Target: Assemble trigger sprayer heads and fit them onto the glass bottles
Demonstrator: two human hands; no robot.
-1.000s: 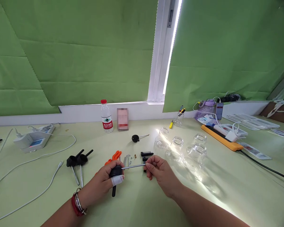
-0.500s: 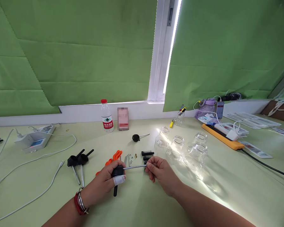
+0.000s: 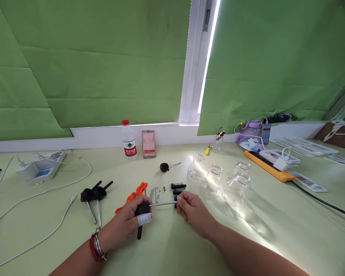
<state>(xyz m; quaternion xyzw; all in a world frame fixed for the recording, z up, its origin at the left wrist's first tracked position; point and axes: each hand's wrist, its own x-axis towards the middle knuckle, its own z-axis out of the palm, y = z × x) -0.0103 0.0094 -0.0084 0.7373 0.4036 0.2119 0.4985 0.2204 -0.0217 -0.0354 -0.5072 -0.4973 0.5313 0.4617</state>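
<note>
My left hand (image 3: 127, 222) is closed round the black handle (image 3: 142, 209) of a small screwdriver-like tool, with a white bandage on the thumb and red and silver bangles on the wrist. The tool's thin metal shaft (image 3: 163, 204) points right. My right hand (image 3: 193, 210) pinches the far tip of that shaft between thumb and fingers. Both hands hover just above the pale green table (image 3: 172, 249), near its middle.
Behind the hands lie loose metal rods and small screws (image 3: 156, 193), a black bit holder (image 3: 178, 186), orange clips (image 3: 140, 188). Two black-handled tools (image 3: 93, 194) lie left, another (image 3: 164, 167) behind. Several glass jars (image 3: 218, 178) stand right. A water bottle (image 3: 129, 141), cables, charger (image 3: 40, 170) and yellow power strip (image 3: 268, 168) line the back.
Both hands have stayed on the tool; the right hand has drawn slightly closer along the shaft. The view shifted a little.
</note>
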